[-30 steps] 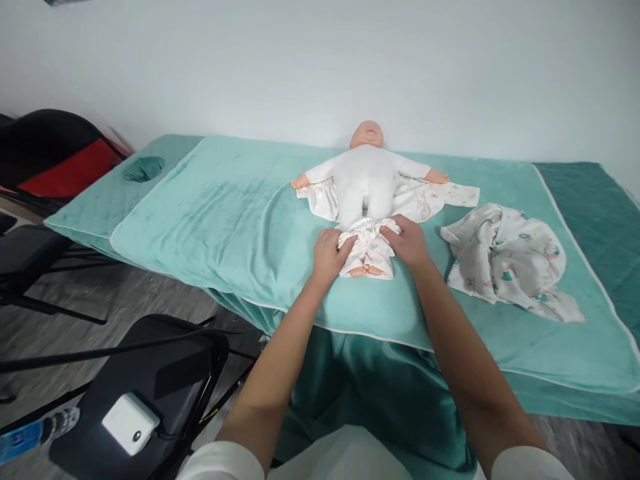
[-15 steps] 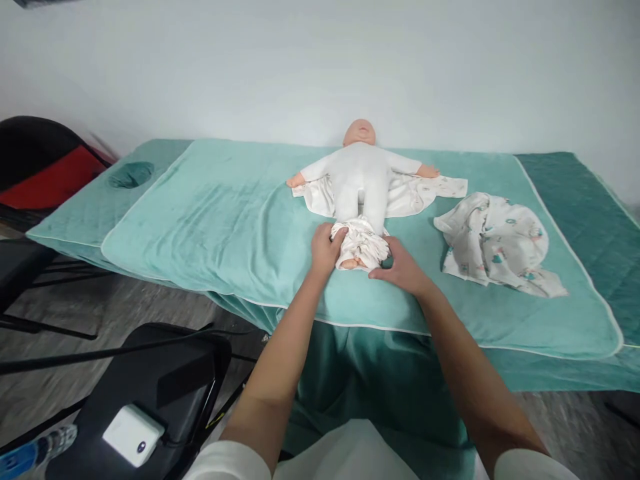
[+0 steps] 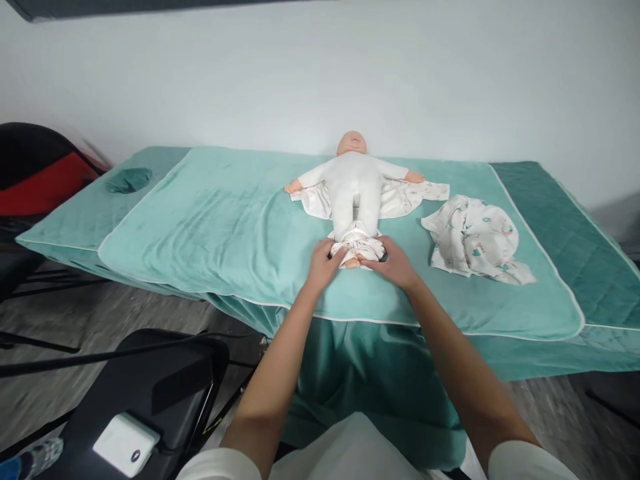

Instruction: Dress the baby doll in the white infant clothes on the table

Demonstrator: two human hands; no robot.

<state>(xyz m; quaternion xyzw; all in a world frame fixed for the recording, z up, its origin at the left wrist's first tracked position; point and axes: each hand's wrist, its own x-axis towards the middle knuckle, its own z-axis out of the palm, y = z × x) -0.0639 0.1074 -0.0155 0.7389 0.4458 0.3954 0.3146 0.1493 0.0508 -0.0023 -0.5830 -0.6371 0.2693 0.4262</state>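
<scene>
Left hand (image 3: pixel 323 263): mostly closed, thumb and fingers gripping left side of bunched white pants (image 3: pixel 359 249) near table's (image 3: pixel 225 233) front edge. Pants round lower legs only; upper legs not covered. Doll (image 3: pixel 354 175) face-up, head at back edge, arms outside open top (image 3: pixel 397 200) beneath. Right hand (image 3: pixel 397 262): half-curled, gripping right side. Printed garment (image 3: pixel 475 237) crumpled toward right edge, unworn.
</scene>
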